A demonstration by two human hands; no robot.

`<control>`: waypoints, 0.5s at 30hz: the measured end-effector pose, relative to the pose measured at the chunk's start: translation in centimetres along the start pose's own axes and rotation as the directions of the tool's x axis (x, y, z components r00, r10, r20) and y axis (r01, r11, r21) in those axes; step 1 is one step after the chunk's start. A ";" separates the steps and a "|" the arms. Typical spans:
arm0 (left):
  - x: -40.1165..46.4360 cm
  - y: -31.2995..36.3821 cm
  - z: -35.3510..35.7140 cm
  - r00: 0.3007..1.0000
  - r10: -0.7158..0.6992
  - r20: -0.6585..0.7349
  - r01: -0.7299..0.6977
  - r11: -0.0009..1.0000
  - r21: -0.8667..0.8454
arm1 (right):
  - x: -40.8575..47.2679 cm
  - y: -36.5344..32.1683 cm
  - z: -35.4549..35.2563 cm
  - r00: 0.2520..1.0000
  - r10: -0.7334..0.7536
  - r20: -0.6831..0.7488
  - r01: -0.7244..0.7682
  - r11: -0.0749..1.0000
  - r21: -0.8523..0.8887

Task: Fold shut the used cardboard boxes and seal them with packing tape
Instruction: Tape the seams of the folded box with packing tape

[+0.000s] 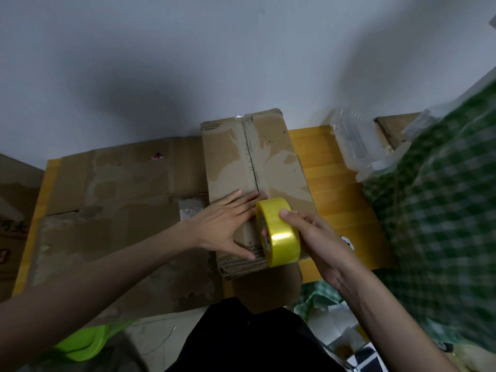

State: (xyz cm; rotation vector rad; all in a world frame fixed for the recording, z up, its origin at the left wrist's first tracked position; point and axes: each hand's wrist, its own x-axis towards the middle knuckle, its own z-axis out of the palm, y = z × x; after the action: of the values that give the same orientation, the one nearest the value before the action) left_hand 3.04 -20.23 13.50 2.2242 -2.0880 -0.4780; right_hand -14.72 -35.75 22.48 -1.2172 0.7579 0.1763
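Note:
A worn brown cardboard box [271, 157] stands on the table with its top flaps folded shut; old tape marks run along its centre seam. My left hand [228, 224] lies flat with spread fingers on the near part of the box top, just left of the seam. My right hand [314, 237] grips a yellow roll of packing tape [281, 232], thumb on top of the roll, fingers through its core. The roll stands on edge at the near end of the seam.
A large flattened cardboard sheet [120, 210] covers the left of the yellow wooden table [341, 205]. Clear plastic packaging [357, 146] and green checked cloth [442, 210] lie to the right. Another box [16, 210] stands far left. A green plastic item [83, 342] lies below.

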 end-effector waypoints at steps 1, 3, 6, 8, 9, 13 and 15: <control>-0.1 0.4 0.1 1.000 -0.002 0.002 0.002 1.000 0.007 | 0.1 -0.2 0.0 1.000 0.011 -0.013 -0.011 1.000 -0.001; -0.3 1.0 0.4 1.000 -0.021 0.004 0.021 1.000 0.006 | 0.3 -0.9 0.0 0.999 0.049 -0.017 -0.049 0.999 -0.006; -0.7 1.8 0.8 0.998 -0.054 -0.019 0.054 0.999 0.003 | 0.6 -1.5 -0.2 0.996 0.094 0.009 -0.094 0.995 0.041; -0.9 2.1 1.2 0.997 -0.064 -0.045 0.065 0.998 0.022 | 0.7 -1.5 -0.4 0.995 0.094 0.015 -0.095 0.993 0.076; -1.0 2.3 1.3 0.996 -0.071 -0.045 0.072 0.997 0.029 | 0.7 -1.5 -0.5 0.996 0.089 0.019 -0.090 0.993 0.082; -1.1 2.4 1.7 0.995 -0.097 -0.036 0.098 0.995 0.029 | 0.7 -1.0 -1.1 0.998 0.053 0.020 -0.055 0.996 0.067; -1.0 2.5 1.7 0.993 -0.104 -0.052 0.106 0.994 0.028 | 0.9 -0.7 -1.2 0.999 0.050 0.016 -0.051 0.997 0.054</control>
State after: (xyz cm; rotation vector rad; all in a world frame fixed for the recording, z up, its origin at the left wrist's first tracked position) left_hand 0.18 -19.13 12.65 2.3466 -1.9753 -0.3935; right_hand -14.17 -37.37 22.31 -1.1450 0.7767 0.2043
